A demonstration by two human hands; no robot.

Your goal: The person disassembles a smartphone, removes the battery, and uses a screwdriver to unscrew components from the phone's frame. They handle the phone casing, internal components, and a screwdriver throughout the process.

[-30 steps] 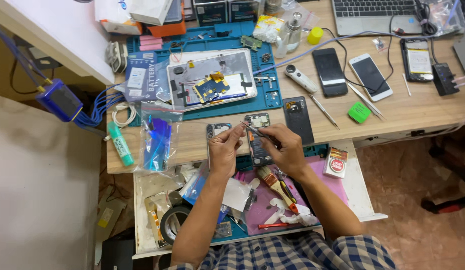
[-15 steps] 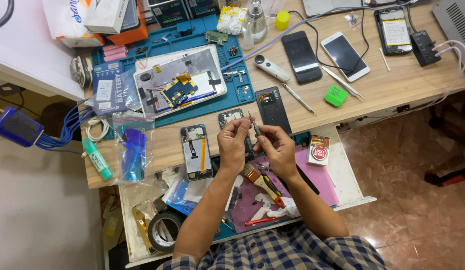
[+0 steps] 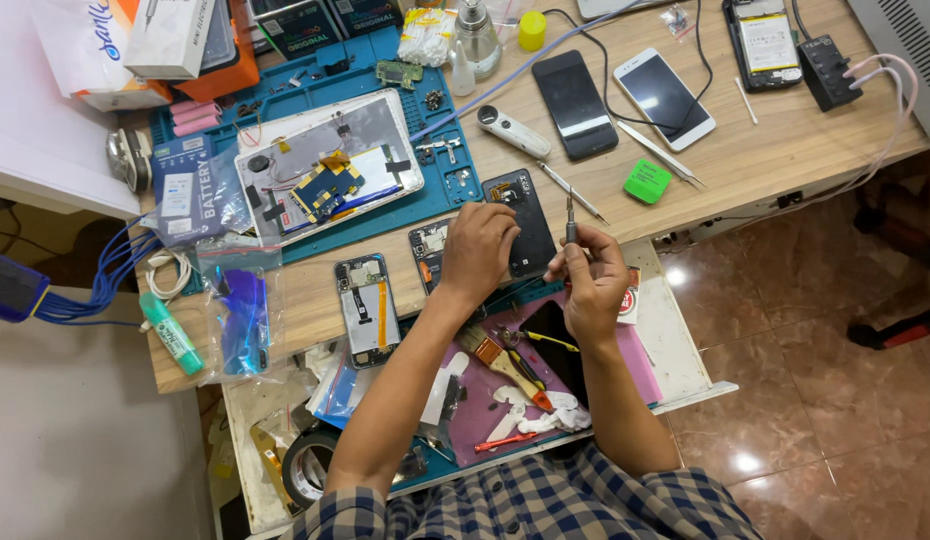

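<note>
Blue matting (image 3: 455, 190) covers the bench behind the work, and on the pale wood just in front of it lies the opened phone (image 3: 430, 255), back cover off, circuit side up. Half a second ago both hands were bunched together over this phone with the tool between them; now they have parted. That suggests the fine joint work on the board has paused and the tool is being readied or repositioned.

The left hand (image 3: 478, 250) rests palm down on the phone, fingers curled and closed over its right edge, pinning it to the bench; the wrist comes in from 7 o'clock. The right hand (image 3: 592, 285) has drawn off toward 3 o'clock of the phone and sits above the drawer's front edge. Its fingers are pinched shut around a slim metal screwdriver (image 3: 571, 222), held upright with the tip pointing to 12 o'clock. Whether anything sits on the tip is too small to tell.

Touching the left hand at 2 o'clock lies a dark phone back (image 3: 530, 215). At 9 o'clock sits a second opened phone (image 3: 368, 305) with an orange strip. In the open drawer below, a brush (image 3: 500, 362) lies on a purple mat (image 3: 485, 400).
</note>
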